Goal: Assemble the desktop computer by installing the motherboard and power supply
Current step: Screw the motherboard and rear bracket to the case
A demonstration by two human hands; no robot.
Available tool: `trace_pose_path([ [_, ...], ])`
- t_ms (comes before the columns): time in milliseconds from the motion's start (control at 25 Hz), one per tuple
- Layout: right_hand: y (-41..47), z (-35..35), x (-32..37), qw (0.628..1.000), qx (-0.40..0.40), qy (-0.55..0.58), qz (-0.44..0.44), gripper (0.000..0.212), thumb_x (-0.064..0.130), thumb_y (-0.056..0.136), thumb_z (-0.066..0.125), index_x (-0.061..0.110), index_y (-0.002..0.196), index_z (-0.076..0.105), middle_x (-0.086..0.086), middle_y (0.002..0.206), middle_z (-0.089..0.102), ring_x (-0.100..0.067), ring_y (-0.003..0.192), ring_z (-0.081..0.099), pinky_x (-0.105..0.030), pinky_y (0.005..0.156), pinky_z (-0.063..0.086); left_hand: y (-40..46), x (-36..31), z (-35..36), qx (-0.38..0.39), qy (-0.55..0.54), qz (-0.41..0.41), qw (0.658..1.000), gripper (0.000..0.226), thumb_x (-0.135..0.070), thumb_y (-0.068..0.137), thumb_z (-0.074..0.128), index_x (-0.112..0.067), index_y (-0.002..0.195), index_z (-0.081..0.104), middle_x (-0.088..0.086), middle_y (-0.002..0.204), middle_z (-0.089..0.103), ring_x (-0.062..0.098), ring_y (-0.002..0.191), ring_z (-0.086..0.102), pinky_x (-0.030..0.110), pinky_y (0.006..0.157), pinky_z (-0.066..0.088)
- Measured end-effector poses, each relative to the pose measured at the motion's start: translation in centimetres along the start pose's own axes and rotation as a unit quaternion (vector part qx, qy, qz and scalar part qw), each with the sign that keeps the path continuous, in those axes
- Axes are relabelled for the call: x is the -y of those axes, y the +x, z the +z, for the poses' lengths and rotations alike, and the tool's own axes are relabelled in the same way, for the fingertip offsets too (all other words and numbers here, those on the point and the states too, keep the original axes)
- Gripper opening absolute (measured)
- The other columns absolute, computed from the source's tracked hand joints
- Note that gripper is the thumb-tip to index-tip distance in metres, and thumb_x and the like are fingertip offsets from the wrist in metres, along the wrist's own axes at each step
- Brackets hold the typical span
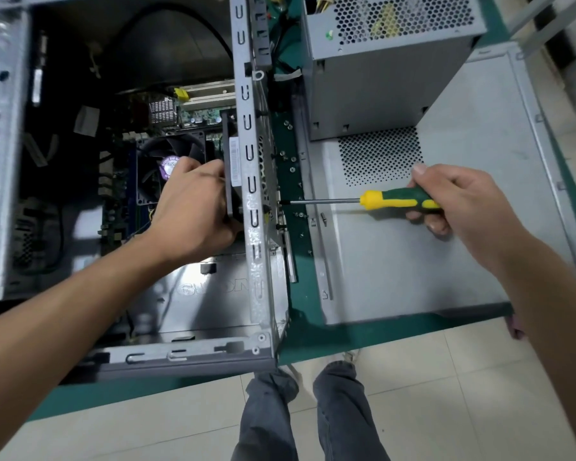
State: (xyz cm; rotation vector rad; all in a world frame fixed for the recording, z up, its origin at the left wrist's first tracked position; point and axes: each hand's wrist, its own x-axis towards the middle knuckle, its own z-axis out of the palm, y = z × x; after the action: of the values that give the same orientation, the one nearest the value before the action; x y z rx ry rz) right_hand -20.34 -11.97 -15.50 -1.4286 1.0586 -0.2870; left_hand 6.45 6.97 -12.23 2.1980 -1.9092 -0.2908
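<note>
An open grey computer case lies on the green table, with the motherboard and its black CPU fan inside. My left hand reaches into the case and grips a black drive held against the inside of the case's right wall. My right hand grips a green and yellow screwdriver. Its shaft lies level and its tip touches the outside of that wall. The grey power supply stands outside the case at the back right.
The case's grey side panel lies flat on the green table to the right. Several small screws are scattered between case and panel. The table's front edge runs just before my legs.
</note>
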Motion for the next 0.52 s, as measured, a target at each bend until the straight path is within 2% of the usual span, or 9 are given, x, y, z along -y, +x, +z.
trace_pose_path([
  [40,0.0,-0.1,-0.1,1.0,0.014,-0.001,0.004,0.036,0.054,0.084,0.062,0.018,0.084,0.066,-0.011,0.066,0.058,-0.014,0.048,0.043,-0.027,0.045,0.034,0.0,0.0,0.0,-0.001,-0.002,0.002,1.0,0.043,-0.018,0.065,0.056,-0.039,0.056,0.019,-0.019,0.063,0.022,0.019,0.057,0.032,0.034,0.067,0.023],
  [120,0.0,-0.6,-0.2,0.996,0.046,0.066,0.023,0.013,0.035,0.084,0.066,0.023,0.09,0.066,-0.003,0.072,0.056,-0.014,0.057,0.046,-0.029,0.049,0.037,0.0,0.1,0.1,0.002,-0.006,0.004,1.0,0.045,-0.017,0.065,0.057,-0.04,0.056,0.02,-0.017,0.063,0.023,0.02,0.057,0.033,0.034,0.068,0.023],
  [200,-0.2,-0.8,-0.1,0.993,0.047,0.107,0.012,0.008,0.023,0.082,0.068,0.024,0.089,0.064,-0.004,0.072,0.054,-0.016,0.058,0.045,-0.03,0.049,0.035,0.0,0.2,0.3,0.001,-0.006,-0.009,1.0,0.052,-0.012,0.068,0.064,-0.04,0.056,0.02,-0.015,0.063,0.025,0.022,0.057,0.034,0.033,0.069,0.023],
  [240,-0.2,-0.5,-0.1,0.996,0.029,0.085,0.006,0.008,0.028,0.083,0.07,0.023,0.085,0.065,-0.005,0.068,0.053,-0.017,0.055,0.043,-0.03,0.048,0.033,0.0,0.1,0.3,0.002,-0.005,-0.017,1.0,0.055,-0.01,0.069,0.067,-0.039,0.056,0.021,-0.012,0.062,0.028,0.023,0.057,0.036,0.033,0.069,0.023],
  [320,-0.1,0.2,0.0,1.0,-0.023,0.014,-0.002,0.032,0.048,0.085,0.066,0.017,0.079,0.065,-0.008,0.062,0.057,-0.016,0.047,0.043,-0.026,0.045,0.033,0.0,0.0,0.2,0.01,-0.009,-0.027,1.0,0.055,-0.012,0.073,0.067,-0.039,0.056,0.022,-0.006,0.064,0.036,0.026,0.058,0.039,0.036,0.071,0.026],
  [360,-0.1,0.4,0.0,1.0,-0.031,-0.001,-0.002,0.038,0.053,0.086,0.063,0.016,0.078,0.064,-0.008,0.061,0.059,-0.015,0.045,0.044,-0.025,0.044,0.034,0.0,-0.1,0.1,0.011,-0.012,-0.028,0.999,0.054,-0.014,0.074,0.066,-0.04,0.056,0.023,-0.003,0.064,0.039,0.027,0.058,0.041,0.037,0.072,0.028],
  [400,-0.1,0.4,0.1,1.0,-0.024,0.007,0.001,0.035,0.052,0.086,0.062,0.017,0.08,0.064,-0.006,0.063,0.059,-0.015,0.047,0.045,-0.026,0.045,0.035,0.0,-0.3,0.0,0.011,-0.013,-0.028,0.999,0.051,-0.016,0.074,0.064,-0.04,0.056,0.023,-0.002,0.065,0.041,0.028,0.059,0.042,0.038,0.072,0.029],
  [480,-0.1,-0.2,0.2,0.996,0.01,0.085,0.023,0.012,0.033,0.082,0.067,0.022,0.087,0.064,-0.001,0.074,0.059,-0.015,0.055,0.048,-0.029,0.047,0.037,-0.1,-0.3,0.0,0.013,-0.012,-0.027,0.999,0.041,-0.021,0.072,0.057,-0.039,0.055,0.024,-0.004,0.064,0.039,0.026,0.059,0.039,0.036,0.072,0.028],
  [520,-0.2,-0.4,0.3,0.992,0.023,0.125,0.022,0.009,0.024,0.081,0.067,0.024,0.089,0.063,-0.001,0.079,0.058,-0.015,0.057,0.049,-0.028,0.048,0.038,-0.1,-0.1,0.1,0.016,-0.01,-0.031,0.999,0.039,-0.022,0.072,0.057,-0.037,0.054,0.026,-0.006,0.064,0.037,0.024,0.059,0.037,0.035,0.071,0.026],
])
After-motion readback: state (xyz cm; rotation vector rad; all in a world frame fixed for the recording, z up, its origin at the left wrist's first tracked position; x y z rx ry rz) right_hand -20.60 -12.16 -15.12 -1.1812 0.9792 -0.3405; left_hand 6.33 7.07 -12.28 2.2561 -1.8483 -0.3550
